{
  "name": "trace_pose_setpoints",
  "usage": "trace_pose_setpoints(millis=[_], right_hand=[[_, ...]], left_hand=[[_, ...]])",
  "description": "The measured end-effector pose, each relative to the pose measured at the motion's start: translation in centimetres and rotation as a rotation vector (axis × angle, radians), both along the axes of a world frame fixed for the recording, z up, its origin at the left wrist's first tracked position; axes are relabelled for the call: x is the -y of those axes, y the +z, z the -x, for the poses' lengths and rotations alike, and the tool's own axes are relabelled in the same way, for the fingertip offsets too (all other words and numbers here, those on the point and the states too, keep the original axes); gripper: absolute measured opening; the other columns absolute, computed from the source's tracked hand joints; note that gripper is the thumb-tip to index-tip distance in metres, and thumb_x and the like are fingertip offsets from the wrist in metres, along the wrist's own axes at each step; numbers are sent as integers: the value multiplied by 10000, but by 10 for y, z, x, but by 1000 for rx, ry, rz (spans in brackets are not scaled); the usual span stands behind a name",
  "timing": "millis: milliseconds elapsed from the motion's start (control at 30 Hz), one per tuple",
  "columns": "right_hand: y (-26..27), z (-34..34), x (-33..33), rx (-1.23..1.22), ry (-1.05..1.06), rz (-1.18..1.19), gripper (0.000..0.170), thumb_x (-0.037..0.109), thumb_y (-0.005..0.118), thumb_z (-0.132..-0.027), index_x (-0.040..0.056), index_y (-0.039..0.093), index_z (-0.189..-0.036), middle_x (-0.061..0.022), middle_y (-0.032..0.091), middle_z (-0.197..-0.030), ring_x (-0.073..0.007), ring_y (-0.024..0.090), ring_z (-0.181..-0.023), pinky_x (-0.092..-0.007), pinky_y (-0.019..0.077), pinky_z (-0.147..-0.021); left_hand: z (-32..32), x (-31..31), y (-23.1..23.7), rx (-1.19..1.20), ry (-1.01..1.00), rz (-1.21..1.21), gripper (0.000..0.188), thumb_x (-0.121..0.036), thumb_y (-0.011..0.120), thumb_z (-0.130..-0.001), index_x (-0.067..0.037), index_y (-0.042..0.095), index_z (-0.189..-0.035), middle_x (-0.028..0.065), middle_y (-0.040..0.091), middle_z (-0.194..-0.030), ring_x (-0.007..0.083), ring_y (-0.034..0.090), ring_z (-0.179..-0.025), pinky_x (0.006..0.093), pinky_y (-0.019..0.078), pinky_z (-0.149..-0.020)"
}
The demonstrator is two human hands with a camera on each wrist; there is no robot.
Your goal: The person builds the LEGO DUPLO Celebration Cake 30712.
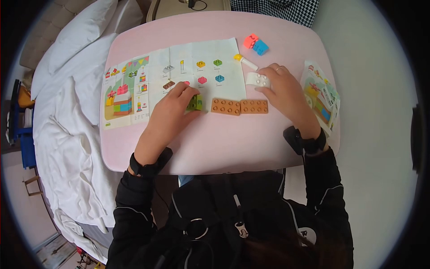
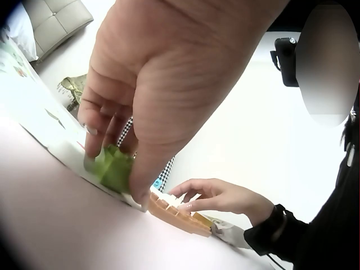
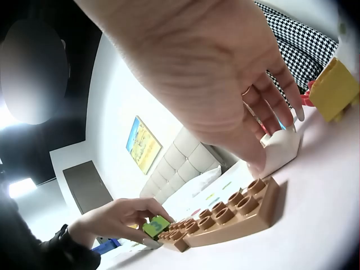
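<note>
My left hand [image 1: 166,114] pinches a green toy brick [image 1: 195,103] between thumb and fingers, low over the pink table. In the right wrist view a number 3 shows on that brick's side. My right hand [image 1: 287,93] has its thumb and fingers around a white curved brick [image 3: 283,149] with studs on top, at the sheet's right edge. Between the hands lie two brown studded plates, the left one [image 1: 225,106] end to end with the right one [image 1: 254,106]. Just beyond the white brick is a white candle piece [image 1: 247,62] with a yellow tip.
An unfolded instruction sheet [image 1: 190,51] with brick pictures covers much of the table's left and middle. Joined coral and blue bricks [image 1: 256,44] stand at the back right. A printed packet [image 1: 321,96] lies by the right edge. A bed with white bedding [image 1: 74,134] is at the left.
</note>
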State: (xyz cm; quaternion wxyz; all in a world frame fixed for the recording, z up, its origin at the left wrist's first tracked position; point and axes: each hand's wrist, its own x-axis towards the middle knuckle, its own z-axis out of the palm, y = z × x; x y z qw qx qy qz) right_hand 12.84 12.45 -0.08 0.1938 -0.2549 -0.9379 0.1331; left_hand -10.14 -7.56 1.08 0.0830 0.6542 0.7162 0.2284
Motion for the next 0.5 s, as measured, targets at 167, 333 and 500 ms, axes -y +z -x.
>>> trace_pose_setpoints(millis=[167,333,500], right_hand=[[24,-14,26,-114,23,-43,302,145,721,-818,40,630,-1087,-104,606,-1061,-318,574,-1023,-407,472,-879],[23,-28,43,1,209,94,325,156,735,-801,46,621,-1086,-83,583,-1007,-303,560,-970,-397,456,-850],[12,-31,42,59,77,171,290,175,733,-822,33,592,-1032,-120,578,-1020,-302,574,-959,-381,465,-812]], left_hand=[[-6,-3,6,-49,-13,-106,495,-142,816,-718,-92,632,-1175,92,577,-1133,317,563,-1055,398,495,-873],[-25,-24,5,-155,-219,-245,436,-189,833,-683,-86,689,-1082,66,583,-1079,280,547,-1050,399,482,-883],[-38,-31,0,-166,-314,-29,347,-152,803,-703,-80,711,-1030,42,600,-980,243,569,-992,381,484,-871]])
